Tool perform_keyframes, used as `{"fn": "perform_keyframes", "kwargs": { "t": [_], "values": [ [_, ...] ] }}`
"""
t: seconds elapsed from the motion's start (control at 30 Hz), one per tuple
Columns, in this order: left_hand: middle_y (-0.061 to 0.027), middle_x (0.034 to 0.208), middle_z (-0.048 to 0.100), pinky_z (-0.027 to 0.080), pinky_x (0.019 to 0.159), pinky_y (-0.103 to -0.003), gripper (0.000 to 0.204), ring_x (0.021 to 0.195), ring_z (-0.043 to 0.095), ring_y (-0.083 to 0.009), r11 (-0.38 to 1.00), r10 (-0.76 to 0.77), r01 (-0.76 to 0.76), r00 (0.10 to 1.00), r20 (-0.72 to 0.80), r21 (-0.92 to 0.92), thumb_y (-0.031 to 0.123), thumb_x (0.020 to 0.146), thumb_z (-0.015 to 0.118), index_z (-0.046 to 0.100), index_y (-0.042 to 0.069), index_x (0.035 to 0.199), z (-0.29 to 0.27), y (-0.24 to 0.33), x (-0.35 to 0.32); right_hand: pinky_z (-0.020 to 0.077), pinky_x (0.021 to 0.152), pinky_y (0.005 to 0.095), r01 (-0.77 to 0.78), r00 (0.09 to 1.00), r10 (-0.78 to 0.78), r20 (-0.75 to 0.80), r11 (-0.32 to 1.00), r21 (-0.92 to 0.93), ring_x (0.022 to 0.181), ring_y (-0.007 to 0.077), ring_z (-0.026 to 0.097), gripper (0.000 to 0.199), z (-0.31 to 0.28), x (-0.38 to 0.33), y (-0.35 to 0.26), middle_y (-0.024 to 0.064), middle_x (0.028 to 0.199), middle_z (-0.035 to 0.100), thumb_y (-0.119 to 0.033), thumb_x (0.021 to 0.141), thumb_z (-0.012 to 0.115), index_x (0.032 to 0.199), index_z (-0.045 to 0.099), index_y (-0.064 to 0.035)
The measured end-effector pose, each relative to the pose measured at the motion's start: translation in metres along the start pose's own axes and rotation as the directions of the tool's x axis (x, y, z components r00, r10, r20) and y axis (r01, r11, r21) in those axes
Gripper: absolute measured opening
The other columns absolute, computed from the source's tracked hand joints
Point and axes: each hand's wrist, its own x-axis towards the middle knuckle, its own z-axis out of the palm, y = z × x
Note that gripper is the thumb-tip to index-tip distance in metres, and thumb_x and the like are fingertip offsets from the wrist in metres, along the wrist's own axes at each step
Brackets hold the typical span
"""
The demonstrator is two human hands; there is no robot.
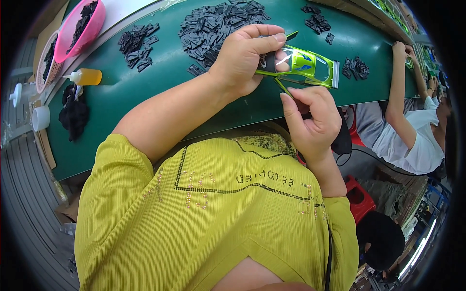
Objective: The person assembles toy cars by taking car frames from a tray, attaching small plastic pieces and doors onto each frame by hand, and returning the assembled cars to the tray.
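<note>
My left hand (242, 56) is closed around the front end of a bright green toy car body (306, 63), held above the table. The car has a black hood, clear windows, blue marks on its roof and a silvery rear spoiler (335, 74). On its far side a door (291, 36) stands swung out. The near-side door (280, 86) also sticks out from the body. My right hand (315, 119) pinches the outer end of this near door between thumb and fingers; some of those fingers are hidden.
Beyond my hands, a large heap of small black plastic parts (208, 29) lies on the green table (160, 97). Smaller piles (138, 46) flank it. At left are a yellow liquid bottle (87, 76), black cloth (74, 114) and pink basket (60, 48). A co-worker (412, 126) sits at right.
</note>
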Motion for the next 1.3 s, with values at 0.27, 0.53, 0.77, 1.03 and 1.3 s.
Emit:
{"fn": "perform_keyframes", "kwargs": {
  "t": [0.27, 0.53, 0.77, 1.03, 1.3],
  "values": [
    [-0.0068, 0.081, 0.062, 0.052, 0.068, -0.029, 0.029, 0.066, 0.060, -0.0152, 0.997, -0.050, 0.051, 0.999, 0.012, -0.064, 0.011, 0.095, 0.063, 0.056, 0.000, 0.120, -0.002, -0.007, -0.007, 0.0458, 0.050, 0.0342, 0.250, 0.966, -0.238, 0.101, 0.960, -0.124, 0.057, 0.0282, 0.060, 0.016, -0.003, -0.002, 0.007, 0.0117, 0.072, 0.062, -0.001, 0.076, 0.077, 0.086, 0.065, -0.0010],
    [-0.0079, 0.085, 0.063, 0.054, 0.067, -0.029, 0.028, 0.068, 0.064, -0.0174, 0.999, 0.031, -0.027, 0.997, -0.073, 0.043, 0.010, 0.095, 0.063, 0.055, -0.001, 0.120, 0.003, -0.010, -0.003, 0.0456, 0.054, 0.0354, 0.208, 0.974, -0.185, 0.131, 0.959, -0.194, 0.060, 0.0277, 0.060, 0.013, 0.006, 0.004, 0.018, 0.0102, 0.072, 0.061, -0.006, 0.079, 0.075, 0.090, 0.066, -0.0035],
    [-0.0075, 0.084, 0.064, 0.054, 0.055, -0.028, 0.027, 0.067, 0.064, -0.0145, 0.983, 0.090, -0.091, 0.996, 0.013, 0.162, 0.019, 0.099, 0.062, 0.056, 0.001, 0.118, 0.000, -0.010, -0.005, 0.0417, 0.098, 0.0467, 0.364, 0.928, -0.272, 0.255, 0.808, -0.464, 0.119, 0.0373, 0.052, 0.068, -0.025, 0.030, -0.002, 0.0135, 0.128, 0.055, -0.020, 0.065, 0.084, 0.127, 0.060, -0.0068],
    [-0.0075, 0.088, 0.064, 0.056, 0.056, -0.027, 0.029, 0.066, 0.065, -0.0123, 0.964, 0.056, -0.042, 0.997, -0.045, 0.261, 0.018, 0.098, 0.063, 0.054, 0.000, 0.120, 0.004, -0.014, -0.016, 0.0424, 0.100, 0.0533, 0.351, 0.885, -0.163, 0.436, 0.847, -0.398, 0.108, 0.0368, 0.057, 0.074, -0.025, 0.039, 0.009, 0.0189, 0.113, 0.059, -0.030, 0.061, 0.084, 0.122, 0.056, 0.0028],
    [-0.0058, 0.083, 0.064, 0.054, 0.050, -0.027, 0.026, 0.061, 0.065, -0.0127, 0.981, 0.027, -0.003, 0.992, -0.122, 0.192, 0.016, 0.099, 0.062, 0.054, 0.003, 0.120, 0.004, -0.003, -0.010, 0.0456, 0.094, 0.0462, 0.222, 0.899, -0.092, 0.429, 0.939, -0.263, 0.102, 0.0304, 0.062, 0.062, -0.042, 0.058, 0.020, 0.0133, 0.105, 0.064, -0.034, 0.067, 0.086, 0.113, 0.062, -0.0003]
  ]
}}
